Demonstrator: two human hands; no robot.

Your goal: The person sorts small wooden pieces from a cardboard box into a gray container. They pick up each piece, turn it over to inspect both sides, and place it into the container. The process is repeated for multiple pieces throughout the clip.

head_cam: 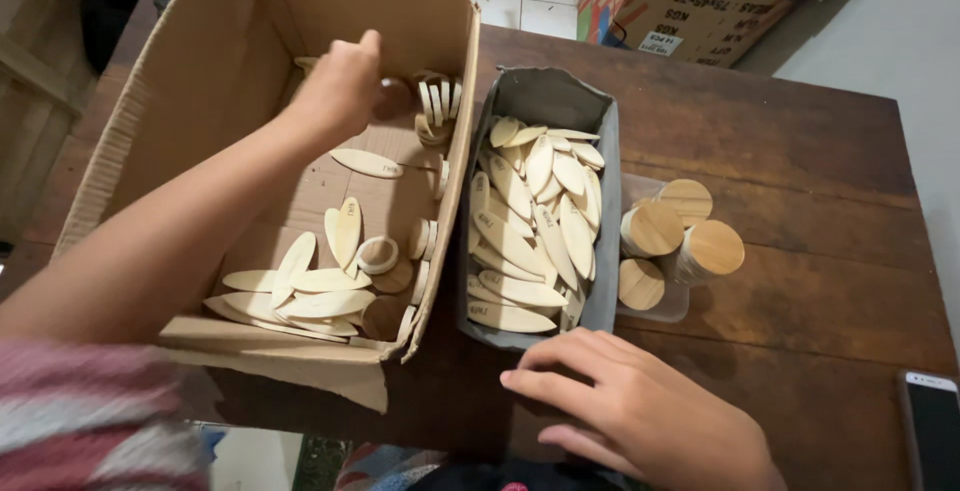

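My left hand [342,86] reaches deep into an open cardboard box [150,121] and closes around a round wooden disc [395,99] near the box's far wall. Flat oval wooden pieces [300,286] and more round discs lie on the box floor. My right hand [640,411] rests flat on the dark wooden table [800,171], fingers spread, just in front of a grey tray [607,251] heaped with pale oval wooden pieces [535,221]. It holds nothing.
Right of the grey tray sits a clear container with three wood-lidded jars [680,236]. A phone [932,426] lies at the table's right front corner. Printed cardboard cartons [690,1] stand behind the table on a tiled floor.
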